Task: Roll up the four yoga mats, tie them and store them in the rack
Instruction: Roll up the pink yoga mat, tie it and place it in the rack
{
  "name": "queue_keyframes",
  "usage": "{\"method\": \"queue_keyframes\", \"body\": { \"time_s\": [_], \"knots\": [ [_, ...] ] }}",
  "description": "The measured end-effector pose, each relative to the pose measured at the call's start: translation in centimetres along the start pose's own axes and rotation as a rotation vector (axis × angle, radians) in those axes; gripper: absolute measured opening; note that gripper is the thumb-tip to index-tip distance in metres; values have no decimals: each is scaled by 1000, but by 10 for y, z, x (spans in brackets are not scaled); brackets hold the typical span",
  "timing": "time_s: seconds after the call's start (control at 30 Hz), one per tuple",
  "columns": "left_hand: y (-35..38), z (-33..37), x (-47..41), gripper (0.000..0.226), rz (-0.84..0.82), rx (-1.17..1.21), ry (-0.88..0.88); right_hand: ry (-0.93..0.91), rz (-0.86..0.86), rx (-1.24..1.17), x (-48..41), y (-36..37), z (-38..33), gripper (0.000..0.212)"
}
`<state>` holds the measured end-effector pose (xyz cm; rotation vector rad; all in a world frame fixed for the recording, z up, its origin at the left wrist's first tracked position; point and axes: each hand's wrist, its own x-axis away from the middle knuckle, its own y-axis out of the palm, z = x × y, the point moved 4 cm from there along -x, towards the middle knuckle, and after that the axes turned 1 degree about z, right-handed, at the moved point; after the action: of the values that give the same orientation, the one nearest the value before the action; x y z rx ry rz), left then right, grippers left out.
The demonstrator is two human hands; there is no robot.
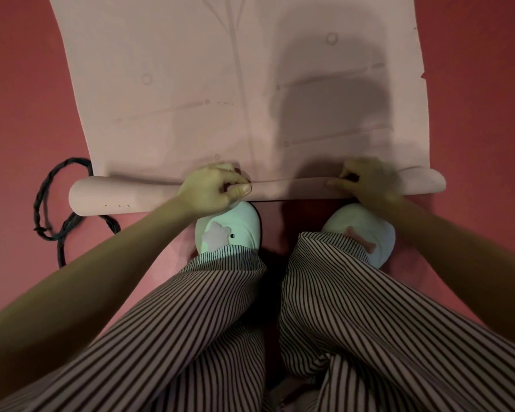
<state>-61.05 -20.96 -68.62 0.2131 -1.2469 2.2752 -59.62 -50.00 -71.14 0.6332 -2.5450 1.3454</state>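
Both hands are gripping the rolled near end of the pink yoga mat (250, 93) lying on the red floor (21, 99), left hand (211, 188) and right hand (366, 182) with fingers curled over the roll, a dark braided cord (46, 203) lying beside its left end.

Dim, reddish cast; soft dark shadow fell on mat (324, 93); wide-angle bending at edges; right hand (366, 181) slightly blurred.

No readable text, label, brand or number shows anywhere; the mat (220, 84) bears only faint lines and circles.
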Motion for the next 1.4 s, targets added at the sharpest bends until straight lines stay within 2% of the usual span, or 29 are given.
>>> {"method": "queue_keyframes", "body": {
  "time_s": [0.1, 0.27, 0.47, 0.5, 0.57, 0.7, 0.8, 0.87, 1.0, 1.13, 1.27, 1.37, 1.4],
  "knots": [
    [-1, 0, 5, 61, 41, -47, -31, 5, 39, -70, 6, -4, 2, 28],
    [-2, -5, 15, 55, 98, -53, -21, 7, -10, -37, 16, -8, 11, 22],
    [-12, -29, 26, 40, -148, 235, -122, 140, -39, -48, 7, -9, 12, 23],
    [-12, -30, 29, 45, -187, 247, -135, 147, -34, -64, 7, -9, 13, 22],
    [-9, -30, 37, 60, -239, 163, -147, 150, -24, -106, 8, -9, 12, 19],
    [-9, -43, 53, 51, -218, 91, -348, 154, -27, -173, 8, -8, 13, 17],
    [-11, -47, 63, 76, -257, -236, -386, 146, -31, -198, 7, -7, 14, 17],
    [-11, -47, 68, 92, -271, -325, -385, 140, -30, -215, 8, -7, 13, 16],
    [-15, -50, 73, 83, -188, -125, -306, 135, -25, -211, 8, -7, 13, 16],
    [-18, -50, 81, 62, -88, -23, -266, 125, -51, -240, 7, -10, 11, 14],
    [-11, -59, 69, 36, -117, 139, -339, 139, -90, -278, 2, -11, 13, 10],
    [-6, -70, 61, 35, -136, 281, -363, 171, -105, -272, -6, -8, 19, 25],
    [-5, -73, 61, 37, -146, 293, -369, 172, -108, -257, -6, -6, 19, 23]
  ]
}}
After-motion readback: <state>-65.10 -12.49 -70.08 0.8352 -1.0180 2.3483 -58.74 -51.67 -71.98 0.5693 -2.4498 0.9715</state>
